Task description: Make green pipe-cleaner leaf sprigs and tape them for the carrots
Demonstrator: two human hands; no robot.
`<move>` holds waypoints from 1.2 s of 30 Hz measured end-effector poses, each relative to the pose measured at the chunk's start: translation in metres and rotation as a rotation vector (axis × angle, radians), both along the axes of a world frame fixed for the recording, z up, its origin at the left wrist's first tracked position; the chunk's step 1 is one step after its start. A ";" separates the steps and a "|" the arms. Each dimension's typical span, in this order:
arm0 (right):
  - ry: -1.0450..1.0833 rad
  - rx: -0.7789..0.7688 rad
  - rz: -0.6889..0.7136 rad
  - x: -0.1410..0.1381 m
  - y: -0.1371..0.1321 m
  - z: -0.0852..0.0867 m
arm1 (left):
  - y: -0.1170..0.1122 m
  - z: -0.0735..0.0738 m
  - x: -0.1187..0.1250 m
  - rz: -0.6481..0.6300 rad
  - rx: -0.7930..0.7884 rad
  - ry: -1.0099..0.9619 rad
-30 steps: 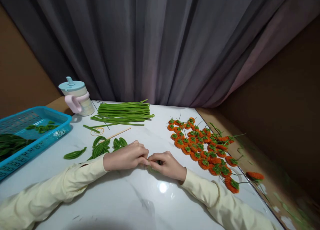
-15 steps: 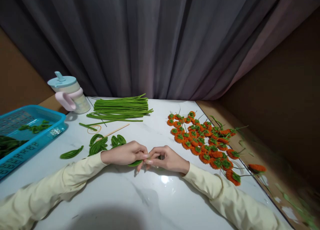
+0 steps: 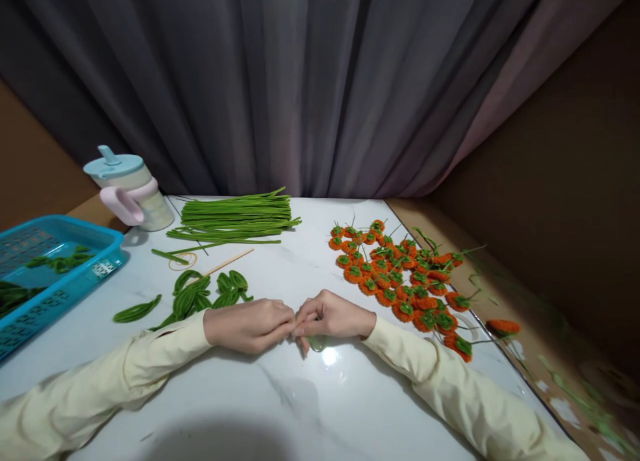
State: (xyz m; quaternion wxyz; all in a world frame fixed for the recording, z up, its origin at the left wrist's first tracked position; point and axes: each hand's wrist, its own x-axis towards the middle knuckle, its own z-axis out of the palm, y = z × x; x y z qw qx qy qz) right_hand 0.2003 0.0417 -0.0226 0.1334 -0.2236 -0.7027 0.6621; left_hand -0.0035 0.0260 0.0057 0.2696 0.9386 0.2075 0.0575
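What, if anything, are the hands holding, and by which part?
Can't tell: where the left hand and right hand meet, their fingers hide whatever may lie between them.

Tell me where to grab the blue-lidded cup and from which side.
Take the blue-lidded cup by its pink handle, probably from the near left: the cup stands upright and the handle juts out that way. Come in above the blue basket, whose corner sits close in front.

No readable text, brand, number or sign in view. Pale patch (image 3: 104, 269) on the blue basket (image 3: 75, 285) is too small to tell label from perforations; faint pattern on the cup (image 3: 159, 211) isn't legible either.
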 end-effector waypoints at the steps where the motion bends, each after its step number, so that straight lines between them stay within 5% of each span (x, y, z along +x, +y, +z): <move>1: 0.003 0.018 0.027 -0.001 0.000 0.000 | -0.003 0.000 0.000 -0.023 0.034 -0.008; 6: 0.009 0.237 0.136 -0.004 -0.001 -0.001 | -0.016 -0.004 0.002 -0.084 0.117 -0.070; 11: -0.028 0.368 0.185 -0.004 -0.001 0.000 | -0.015 -0.012 0.004 -0.117 -0.036 -0.041; 17: 0.116 0.088 0.212 -0.002 -0.001 0.003 | -0.011 -0.004 0.005 -0.093 -0.468 -0.181; 22: 0.112 -0.173 0.244 -0.002 -0.001 0.001 | -0.015 -0.004 0.003 -0.025 -0.677 -0.205; 27: 0.120 -0.057 0.276 0.003 0.003 0.000 | -0.028 0.011 -0.014 -0.081 -0.911 -0.146; 30: 0.117 -0.112 0.242 0.004 0.005 -0.001 | -0.030 0.020 -0.024 0.022 -0.901 -0.200; 36: 0.182 -0.122 0.218 -0.004 0.001 -0.008 | -0.013 0.012 -0.018 0.135 -0.931 -0.328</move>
